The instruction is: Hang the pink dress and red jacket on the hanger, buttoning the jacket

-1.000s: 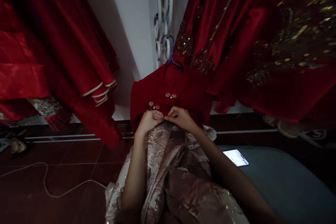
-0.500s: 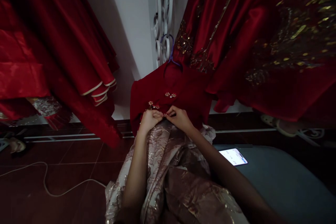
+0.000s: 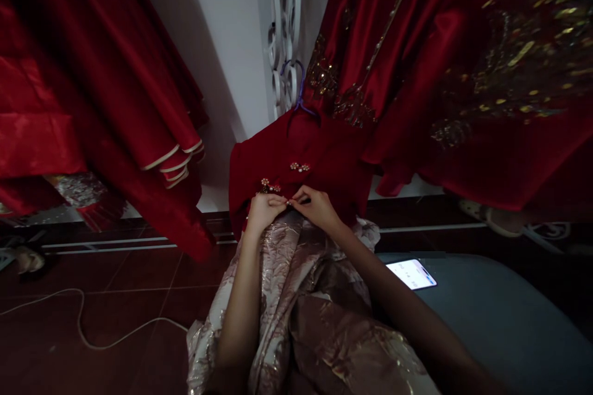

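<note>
A dark red jacket (image 3: 259, 157) hangs from a purple hanger (image 3: 302, 99) in front of me. Its front carries jewelled buttons (image 3: 299, 167) of pearl-like beads, and a second cluster (image 3: 267, 186) sits lower left. My left hand (image 3: 266, 211) pinches at the lower front, thumb and fingers pressed together. Meeting it fingertip to fingertip, my right hand (image 3: 319, 207) pinches the same spot. A small beaded fastener (image 3: 289, 202) shows between the two pinches, though the fingers mostly cover it. Below both hands spreads shiny pinkish brocade fabric (image 3: 282, 259) with gold threads.
Red garments (image 3: 152, 92) hang at left, and a red gown (image 3: 500, 154) with gold sequins at right. White scrolled metalwork (image 3: 278, 43) stands behind the hanger. A lit phone (image 3: 412, 274) lies on a grey padded seat (image 3: 500, 315). A white cable (image 3: 115, 338) crosses the tiled floor.
Both hands stay together at the same spot on the jacket front, with only slight finger movement. The whole view has shifted a little.
</note>
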